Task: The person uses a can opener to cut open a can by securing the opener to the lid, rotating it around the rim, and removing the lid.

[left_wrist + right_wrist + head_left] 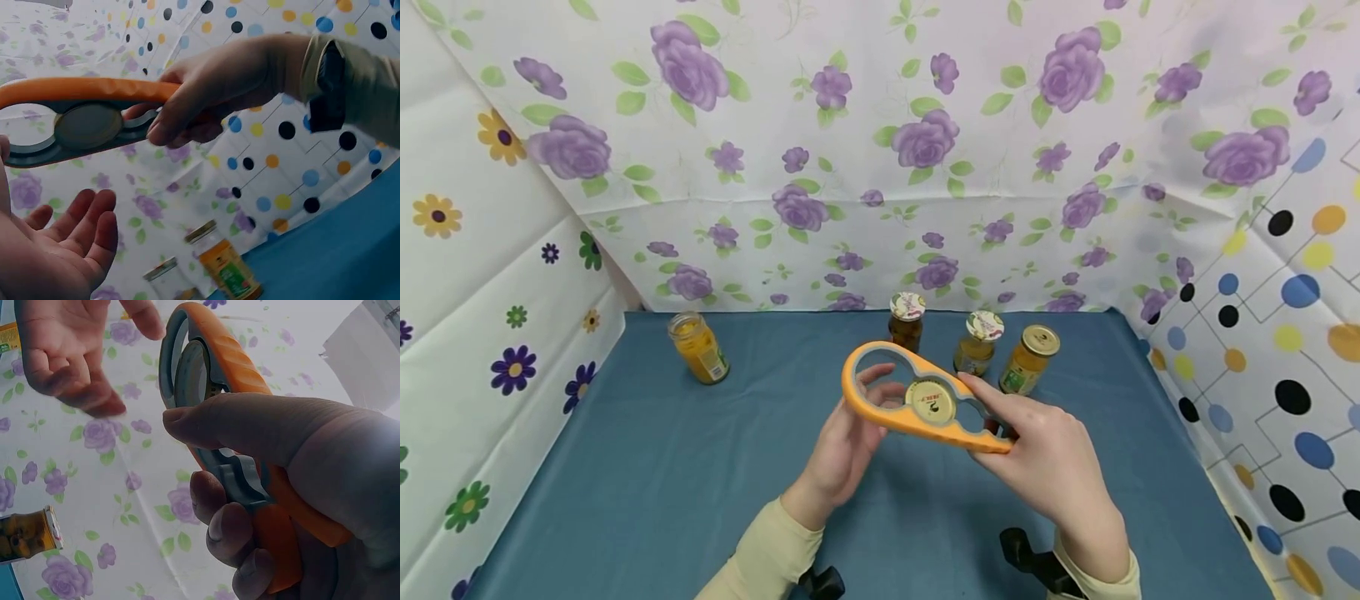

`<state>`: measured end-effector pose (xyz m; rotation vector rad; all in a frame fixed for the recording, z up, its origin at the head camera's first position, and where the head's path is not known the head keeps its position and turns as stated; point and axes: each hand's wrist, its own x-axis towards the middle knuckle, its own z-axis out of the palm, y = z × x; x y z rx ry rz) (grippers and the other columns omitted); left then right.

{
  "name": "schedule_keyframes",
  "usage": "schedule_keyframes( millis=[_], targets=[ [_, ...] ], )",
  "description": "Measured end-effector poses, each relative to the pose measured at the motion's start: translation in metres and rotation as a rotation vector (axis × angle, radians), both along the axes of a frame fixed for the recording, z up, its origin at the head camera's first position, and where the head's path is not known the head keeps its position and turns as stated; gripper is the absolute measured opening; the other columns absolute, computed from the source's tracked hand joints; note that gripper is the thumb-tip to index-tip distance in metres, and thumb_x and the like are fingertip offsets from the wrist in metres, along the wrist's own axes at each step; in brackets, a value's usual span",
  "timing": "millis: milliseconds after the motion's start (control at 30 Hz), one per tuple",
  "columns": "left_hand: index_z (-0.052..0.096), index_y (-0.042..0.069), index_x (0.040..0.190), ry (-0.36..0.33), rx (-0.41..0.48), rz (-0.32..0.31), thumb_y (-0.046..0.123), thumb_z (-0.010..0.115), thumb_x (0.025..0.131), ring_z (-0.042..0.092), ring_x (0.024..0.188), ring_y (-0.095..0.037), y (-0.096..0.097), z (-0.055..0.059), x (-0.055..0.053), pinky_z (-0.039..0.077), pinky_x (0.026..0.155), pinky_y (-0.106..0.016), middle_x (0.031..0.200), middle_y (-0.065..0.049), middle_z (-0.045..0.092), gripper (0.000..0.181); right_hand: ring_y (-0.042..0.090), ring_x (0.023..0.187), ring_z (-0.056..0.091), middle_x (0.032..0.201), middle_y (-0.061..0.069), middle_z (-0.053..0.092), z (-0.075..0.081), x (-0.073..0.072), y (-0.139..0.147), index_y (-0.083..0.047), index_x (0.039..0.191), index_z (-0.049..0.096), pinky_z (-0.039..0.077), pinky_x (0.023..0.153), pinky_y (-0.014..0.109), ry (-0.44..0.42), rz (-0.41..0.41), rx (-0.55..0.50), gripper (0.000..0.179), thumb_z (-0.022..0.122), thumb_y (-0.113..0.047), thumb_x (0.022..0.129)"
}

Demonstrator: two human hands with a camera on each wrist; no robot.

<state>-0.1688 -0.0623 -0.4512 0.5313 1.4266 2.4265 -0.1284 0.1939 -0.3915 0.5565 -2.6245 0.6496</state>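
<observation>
My right hand (1052,450) grips the narrow end of an orange-and-grey jar opener (917,427), raised over the table. A gold jar lid (931,402) sits lodged in the opener's middle opening. In the right wrist view the thumb lies across the opener (234,353) and the fingers curl under it. My left hand (842,450) is at the opener's wide end, its fingers showing through the large opening. In the left wrist view that hand (56,256) is palm up with loosely bent fingers and holds nothing, the thumb tip right by the opener's edge.
A lidless jar with yellow contents (700,348) stands at the back left of the blue-covered table (737,500). Behind the opener stand a dark-filled jar (907,321), a jar with a patterned lid (979,342) and a gold-lidded jar (1030,358). Patterned cloth (880,167) surrounds the table.
</observation>
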Motion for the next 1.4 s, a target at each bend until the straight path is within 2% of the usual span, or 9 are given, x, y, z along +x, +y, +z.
schedule_keyframes(
  millis=[100,267,400,567,800,967,1067,1200,1400],
  targets=[
    [0.025,0.009,0.161,-0.062,0.015,-0.093,0.05,0.025,0.118,0.062,0.111,-0.017,0.005,0.0,0.004,0.049,0.098,-0.039,0.134,-0.003,0.063,0.06,0.001,0.058,0.043,0.077,-0.017,0.059,0.0,0.0,-0.001,-0.029,0.148,0.067,0.039,0.051,0.025,-0.002,0.018,-0.003,0.072,0.091,-0.016,0.082],
    [0.028,0.014,0.153,-0.173,0.066,-0.179,0.064,0.028,0.113,0.064,0.102,-0.016,0.011,-0.001,0.01,0.051,0.094,-0.035,0.122,0.001,0.067,0.064,0.001,0.057,0.042,0.077,-0.018,0.058,-0.001,0.0,-0.003,-0.031,0.148,0.067,0.039,0.05,0.025,-0.023,0.029,0.018,0.072,0.094,-0.02,0.082],
    [0.038,0.013,0.152,-0.184,0.113,-0.266,0.063,0.028,0.114,0.066,0.107,-0.019,0.013,0.0,0.015,0.05,0.096,-0.037,0.121,-0.002,0.068,0.064,0.001,0.056,0.04,0.076,-0.019,0.056,-0.001,0.0,-0.004,-0.032,0.149,0.067,0.038,0.049,0.025,-0.039,0.03,0.035,0.071,0.093,-0.022,0.083],
    [0.052,0.013,0.149,-0.204,0.226,-0.35,0.057,0.04,0.114,0.065,0.112,-0.021,0.011,-0.001,0.016,0.05,0.099,-0.037,0.128,-0.003,0.069,0.057,0.001,0.056,0.039,0.076,-0.02,0.055,-0.001,0.001,-0.005,-0.032,0.149,0.067,0.038,0.049,0.025,-0.04,0.035,0.029,0.072,0.094,-0.022,0.083],
    [0.054,0.01,0.15,-0.216,0.312,-0.459,0.056,0.039,0.114,0.066,0.119,-0.021,0.009,-0.004,0.012,0.05,0.104,-0.036,0.134,-0.008,0.07,0.06,0.0,0.056,0.038,0.075,-0.019,0.055,0.0,0.002,-0.007,-0.033,0.149,0.067,0.037,0.049,0.024,-0.037,0.047,0.041,0.072,0.095,-0.024,0.083],
    [0.05,0.007,0.155,-0.218,0.374,-0.492,0.051,0.038,0.116,0.065,0.121,-0.021,0.011,-0.007,0.01,0.052,0.104,-0.037,0.136,-0.01,0.067,0.06,-0.001,0.055,0.037,0.076,-0.019,0.054,0.001,0.002,-0.01,-0.035,0.149,0.065,0.036,0.049,0.025,-0.052,0.057,0.057,0.073,0.094,-0.021,0.083],
    [0.048,0.007,0.157,-0.221,0.395,-0.49,0.048,0.041,0.116,0.067,0.119,-0.021,0.012,-0.009,0.01,0.053,0.103,-0.037,0.136,-0.011,0.067,0.059,0.0,0.055,0.037,0.076,-0.019,0.054,0.002,0.001,-0.011,-0.036,0.149,0.065,0.036,0.049,0.025,-0.062,0.066,0.068,0.074,0.093,-0.018,0.083],
    [0.051,0.008,0.153,-0.224,0.389,-0.479,0.048,0.048,0.114,0.066,0.114,-0.019,0.012,-0.011,0.01,0.053,0.099,-0.036,0.133,-0.01,0.067,0.056,0.0,0.055,0.036,0.076,-0.019,0.053,0.001,0.001,-0.011,-0.036,0.149,0.066,0.036,0.05,0.025,-0.066,0.076,0.072,0.074,0.093,-0.017,0.083],
    [0.058,0.01,0.146,-0.241,0.375,-0.47,0.047,0.049,0.114,0.063,0.115,-0.018,0.01,-0.013,0.01,0.052,0.095,-0.034,0.13,-0.008,0.069,0.049,-0.001,0.056,0.037,0.075,-0.02,0.052,-0.001,0.001,-0.012,-0.034,0.148,0.067,0.037,0.051,0.024,-0.062,0.09,0.067,0.072,0.094,-0.019,0.082]
  ],
)
